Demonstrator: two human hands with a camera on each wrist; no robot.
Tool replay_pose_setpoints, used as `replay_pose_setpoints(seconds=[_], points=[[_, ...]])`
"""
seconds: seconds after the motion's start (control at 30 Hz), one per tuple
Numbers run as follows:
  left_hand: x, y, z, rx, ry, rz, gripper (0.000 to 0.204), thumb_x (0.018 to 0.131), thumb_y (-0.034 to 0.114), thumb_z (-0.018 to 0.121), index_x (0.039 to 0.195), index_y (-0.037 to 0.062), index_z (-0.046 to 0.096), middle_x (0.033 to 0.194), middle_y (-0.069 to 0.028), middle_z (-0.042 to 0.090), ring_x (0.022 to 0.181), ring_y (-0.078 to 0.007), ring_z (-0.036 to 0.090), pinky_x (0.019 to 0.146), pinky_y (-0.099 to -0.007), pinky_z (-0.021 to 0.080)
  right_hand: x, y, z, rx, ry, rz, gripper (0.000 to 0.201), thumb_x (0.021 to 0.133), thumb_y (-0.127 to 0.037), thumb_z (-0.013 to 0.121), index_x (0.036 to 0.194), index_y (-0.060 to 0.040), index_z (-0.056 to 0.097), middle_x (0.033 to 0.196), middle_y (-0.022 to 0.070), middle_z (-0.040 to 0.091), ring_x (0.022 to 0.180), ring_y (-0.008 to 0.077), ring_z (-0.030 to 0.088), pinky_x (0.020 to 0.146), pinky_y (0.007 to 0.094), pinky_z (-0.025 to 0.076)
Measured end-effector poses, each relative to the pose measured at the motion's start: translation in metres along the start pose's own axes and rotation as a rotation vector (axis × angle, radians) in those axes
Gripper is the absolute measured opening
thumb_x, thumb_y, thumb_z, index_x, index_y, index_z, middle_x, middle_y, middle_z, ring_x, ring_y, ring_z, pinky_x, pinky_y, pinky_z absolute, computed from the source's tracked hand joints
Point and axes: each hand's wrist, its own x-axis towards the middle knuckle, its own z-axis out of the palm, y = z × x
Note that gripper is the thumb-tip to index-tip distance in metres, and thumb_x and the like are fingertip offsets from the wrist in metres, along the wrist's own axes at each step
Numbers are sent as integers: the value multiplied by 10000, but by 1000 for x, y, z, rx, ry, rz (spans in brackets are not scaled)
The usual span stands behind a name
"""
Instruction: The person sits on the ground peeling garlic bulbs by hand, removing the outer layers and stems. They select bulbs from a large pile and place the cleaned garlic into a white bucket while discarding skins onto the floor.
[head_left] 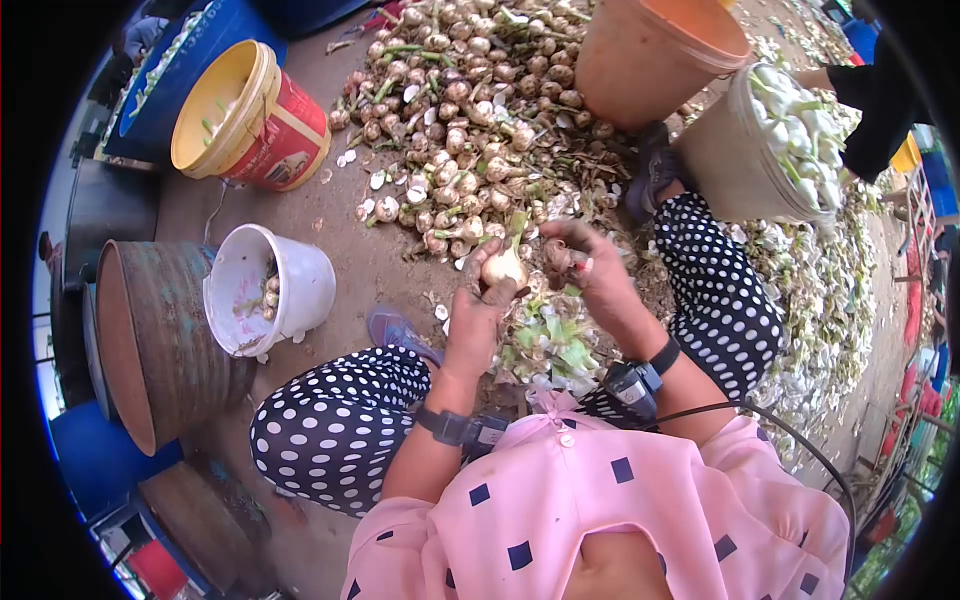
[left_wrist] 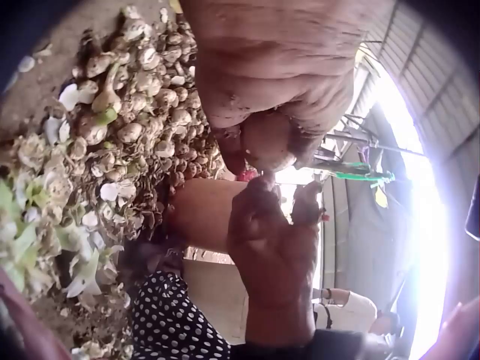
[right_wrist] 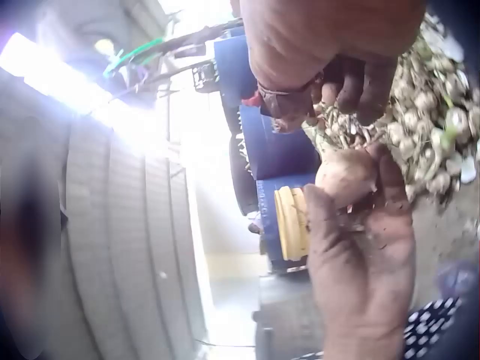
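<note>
In the head view my left hand (head_left: 478, 312) grips a pale onion-like bulb (head_left: 505, 268), its green stem pointing up. The right wrist view shows the bulb (right_wrist: 346, 177) between that hand's thumb and fingers, its skin cream and smooth. My right hand (head_left: 605, 285) is just to the right of the bulb, with its fingers bent and dirty. A small red patch shows at its thumb in the right wrist view; I cannot tell whether these fingers hold anything. White and green peelings (head_left: 550, 340) lie on the ground below both hands.
A heap of unpeeled bulbs (head_left: 470, 130) spreads ahead. A white bucket (head_left: 315, 285) and a yellow bucket (head_left: 295, 140) stand left. Front right are an orange bucket (head_left: 640, 60) and a pail (head_left: 725, 150) full of pale bulbs. More peelings (head_left: 800, 310) cover the right-hand ground.
</note>
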Motion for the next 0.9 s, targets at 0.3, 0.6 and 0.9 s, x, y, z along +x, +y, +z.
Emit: replay_pose_setpoints(seconds=[0.3,0.6,0.9], points=[[-32,-1,-16,504,-71,236,530,786,132,640,1265,-2,456,1223,-131,521,1117,-226,495,957,-344,384,-20,16,19,-590,54,-225,237,776,-146,645,975,-19,624,671,90,578,648,102,513,592,303,466],[-38,34,8,-300,-121,-52,538,831,282,613,1270,46,408,1089,-101,550,825,-199,602,582,-296,528,-40,-4,20,-823,-22,-489,266,641,-28,630,907,-32,610,775,97,623,702,182,586,631,333,464],[-32,30,-4,-277,-44,-341,475,913,481,346,1106,105,563,944,-45,635,778,-137,616,560,-256,490,-29,4,18,-271,-168,33,364,649,31,580,1002,-12,655,852,15,649,718,76,552,659,239,462]])
